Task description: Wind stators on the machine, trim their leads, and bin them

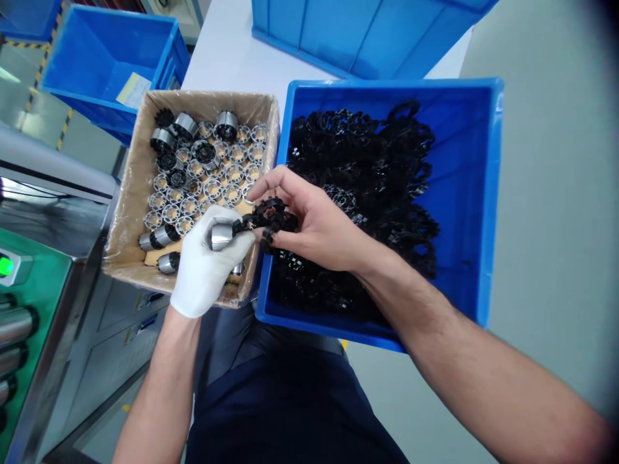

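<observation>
The left hand (199, 264), in a white glove, is curled round a silver metal core (222, 237), gripping it above the near right part of a cardboard box. The core lies on its side, with black plastic at its right end; whether that piece is seated on it cannot be told. The bare right hand (322, 225) grasps a cluster of black toothed rings (269, 212) between thumb and fingers, its index finger stretched left over the box. The cluster reaches close to the core, and the two hands nearly meet.

Beneath the left hand, the cardboard box (130, 187), lined with clear plastic, holds rows of upright silver cores (213, 189). Several black-capped cores (186, 126) sit at its far left, and a few more lie on their sides at the near left.

Just to the right, a blue bin (467, 193) carries a tangled heap of black rings (406, 148), its right side bare.

Beyond both, a white counter (222, 64) bears another blue bin (329, 29). At the far left is a blue crate (109, 48) with a paper slip (134, 90). On the near left, metal cylinders (17, 325) lie on a green surface (43, 277) beside a lit green button (6, 266).
</observation>
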{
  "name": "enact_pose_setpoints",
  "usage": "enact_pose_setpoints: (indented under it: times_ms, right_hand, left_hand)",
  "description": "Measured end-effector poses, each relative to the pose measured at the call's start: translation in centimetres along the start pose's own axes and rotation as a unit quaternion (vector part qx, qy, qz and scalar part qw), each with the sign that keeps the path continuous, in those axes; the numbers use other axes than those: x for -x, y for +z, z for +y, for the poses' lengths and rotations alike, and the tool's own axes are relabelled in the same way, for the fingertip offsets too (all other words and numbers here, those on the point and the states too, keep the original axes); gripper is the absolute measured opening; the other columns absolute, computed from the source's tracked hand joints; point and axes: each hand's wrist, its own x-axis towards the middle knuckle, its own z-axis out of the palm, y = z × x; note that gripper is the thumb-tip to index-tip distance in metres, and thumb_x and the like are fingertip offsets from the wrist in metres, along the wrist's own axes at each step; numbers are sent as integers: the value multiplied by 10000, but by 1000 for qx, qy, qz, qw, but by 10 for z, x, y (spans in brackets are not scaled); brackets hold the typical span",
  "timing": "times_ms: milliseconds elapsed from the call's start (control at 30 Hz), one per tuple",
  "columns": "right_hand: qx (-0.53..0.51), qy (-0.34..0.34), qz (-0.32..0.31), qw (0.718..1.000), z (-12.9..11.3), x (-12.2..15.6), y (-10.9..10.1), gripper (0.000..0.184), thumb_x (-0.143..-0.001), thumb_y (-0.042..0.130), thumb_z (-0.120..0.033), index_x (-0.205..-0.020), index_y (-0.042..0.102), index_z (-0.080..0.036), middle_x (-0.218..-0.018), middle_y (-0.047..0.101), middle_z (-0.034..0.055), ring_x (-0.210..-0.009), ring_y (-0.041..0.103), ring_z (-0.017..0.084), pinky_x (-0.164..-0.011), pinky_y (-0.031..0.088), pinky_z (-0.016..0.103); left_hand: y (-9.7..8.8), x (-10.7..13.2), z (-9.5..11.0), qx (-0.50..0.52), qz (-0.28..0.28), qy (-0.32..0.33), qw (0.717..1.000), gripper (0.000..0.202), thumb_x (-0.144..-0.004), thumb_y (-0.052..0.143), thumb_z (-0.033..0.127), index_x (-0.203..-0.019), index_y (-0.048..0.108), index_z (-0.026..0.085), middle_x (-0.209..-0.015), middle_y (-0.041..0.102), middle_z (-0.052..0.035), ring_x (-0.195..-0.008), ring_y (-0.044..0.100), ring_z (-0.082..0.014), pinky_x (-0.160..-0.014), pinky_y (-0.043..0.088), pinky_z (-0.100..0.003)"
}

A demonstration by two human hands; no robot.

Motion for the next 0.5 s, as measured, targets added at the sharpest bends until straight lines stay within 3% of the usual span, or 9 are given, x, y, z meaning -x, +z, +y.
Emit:
enact_pose_setpoints:
  times_ms: [67, 200, 267, 400, 500]
  right_hand:
    - [-14, -26, -4, 1000, 5, -1, 0, 330, -928, 869, -180, -1171, 647, -212, -1111, 707, 11, -991, 684, 143, -919, 629, 276]
    - [-102, -13, -30, 994, 7, -1, 3, 447, -886, 1008, -293, -1136, 644, -221, -1097, 700, -1, -933, 689, 133, -861, 635, 270]
    - [-124, 2, -30, 992, 4, 0, 6, 471, -889, 1027, -369, -1120, 640, -232, -1078, 703, -1, -874, 695, 134, -790, 641, 275]
    - [-73, 20, 33, 997, -3, 3, 13, 484, -899, 1028, -456, -1055, 614, -258, -1003, 679, -2, -767, 640, 137, -624, 594, 266]
    - [-121, 41, -1, 992, -7, 3, 15, 504, -933, 998, -519, -1056, 577, -270, -934, 615, -33, -676, 592, 114, -523, 545, 241]
  left_hand:
    - [1, -2, 2, -32, 7, 40, 999, 190, -841, 858, 247, -920, 685, 245, -838, 644, 23, -773, 642, -164, -722, 547, -277]
    - [0, -4, -1, -44, 30, 104, 993, 132, -888, 794, 219, -941, 676, 242, -904, 674, 16, -873, 706, -178, -844, 599, -302]
    - [0, -5, -4, -47, 25, 119, 992, 119, -922, 780, 209, -948, 669, 242, -916, 676, 17, -860, 698, -165, -823, 592, -288]
    - [0, -3, -8, -58, 21, 162, 985, 165, -916, 768, 148, -974, 646, 243, -910, 645, 34, -791, 652, -131, -751, 563, -250]
    - [0, -2, -9, -75, 16, 187, 979, 162, -947, 770, 159, -978, 634, 240, -897, 627, 32, -795, 653, -136, -755, 564, -258]
